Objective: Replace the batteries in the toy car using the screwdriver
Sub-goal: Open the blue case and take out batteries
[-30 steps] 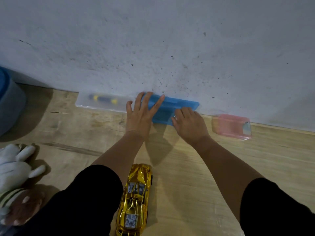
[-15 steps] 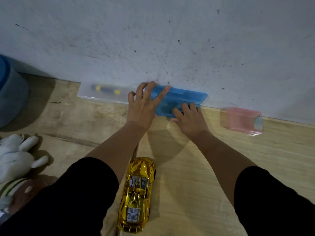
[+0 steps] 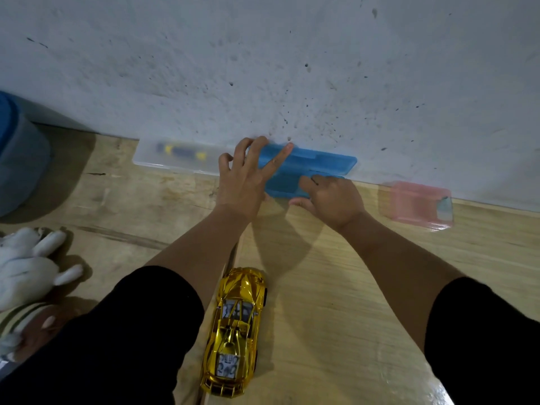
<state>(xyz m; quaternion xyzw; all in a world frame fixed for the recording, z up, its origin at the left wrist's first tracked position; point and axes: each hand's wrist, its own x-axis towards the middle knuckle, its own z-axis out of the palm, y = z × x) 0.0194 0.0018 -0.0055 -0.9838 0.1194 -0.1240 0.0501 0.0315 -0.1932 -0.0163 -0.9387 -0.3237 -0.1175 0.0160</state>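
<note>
A gold toy car (image 3: pixel 235 333) stands upright on the wooden table between my forearms, nose toward the wall. A flat blue plastic case (image 3: pixel 318 163) lies against the wall. My left hand (image 3: pixel 247 176) rests on its left end with fingers spread over the lid. My right hand (image 3: pixel 333 198) curls over the case's front edge, fingertips on the lid. A clear box (image 3: pixel 178 157) to the left holds a blue and yellow screwdriver (image 3: pixel 181 150), blurred through the plastic.
A pink translucent box (image 3: pixel 418 204) sits by the wall at right. A blue-grey round container (image 3: pixel 20 159) stands far left. A white plush toy (image 3: pixel 27 267) lies at the left edge. The grey speckled wall (image 3: pixel 292 68) closes the far side.
The view has shifted slightly, so the car sits lower right in frame. My right hand's fingers have curled more over the blue case's front edge. My left hand stays on the lid.
</note>
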